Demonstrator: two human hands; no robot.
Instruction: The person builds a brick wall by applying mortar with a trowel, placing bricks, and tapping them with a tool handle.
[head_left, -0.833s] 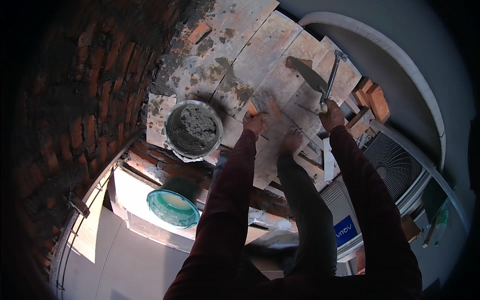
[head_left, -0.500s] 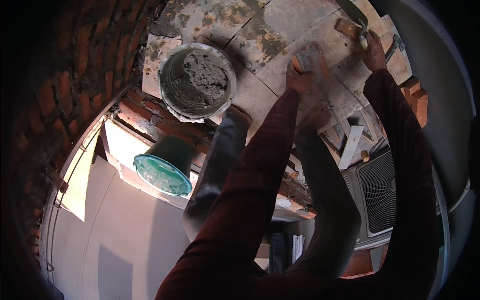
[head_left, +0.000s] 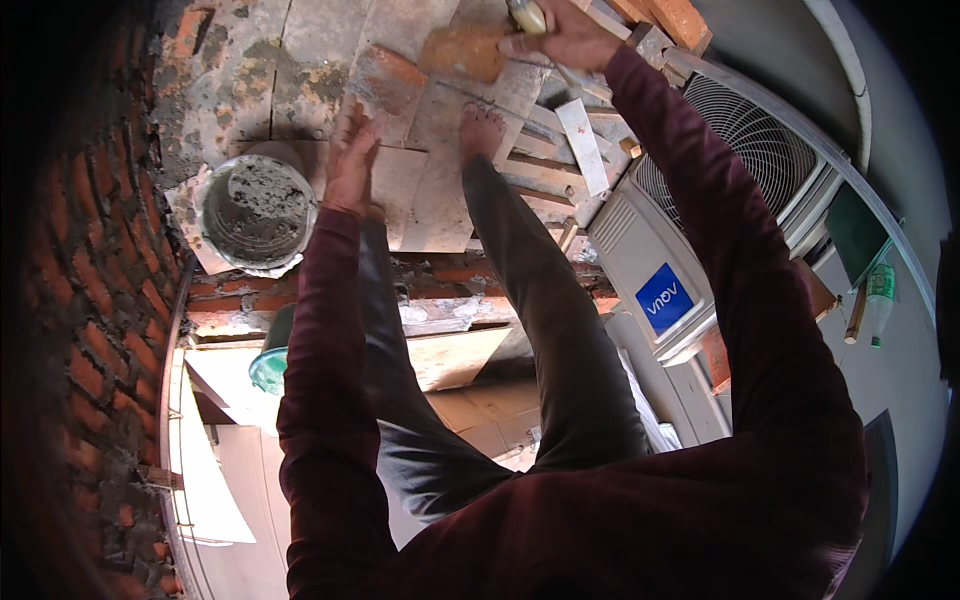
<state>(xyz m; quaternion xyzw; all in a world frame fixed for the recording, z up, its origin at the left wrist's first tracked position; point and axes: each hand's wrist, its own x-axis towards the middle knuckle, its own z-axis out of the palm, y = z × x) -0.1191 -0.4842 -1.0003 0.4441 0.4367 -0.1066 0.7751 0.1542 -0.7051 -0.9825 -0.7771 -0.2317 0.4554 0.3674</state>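
My left hand is raised with its fingers stretched out, holding nothing, between the mortar bucket and a brick. That reddish brick lies on the tiled surface just beyond its fingertips. My right hand, at the top of the view, is closed round the pale handle of a trowel; the blade is beyond the frame. A second, browner brick lies left of my right hand. The round bucket left of my left hand holds grey mortar.
A bare foot stands on the tiles. Wood strips lie to its right, near an air-conditioner unit. A green bucket sits below my left forearm. The brick wall rises at left; more bricks lie at far right.
The view has swung, so the surroundings sit further left and the air-conditioner shows more. My left hand has let go of the reddish brick and opened. My right hand still holds the trowel.
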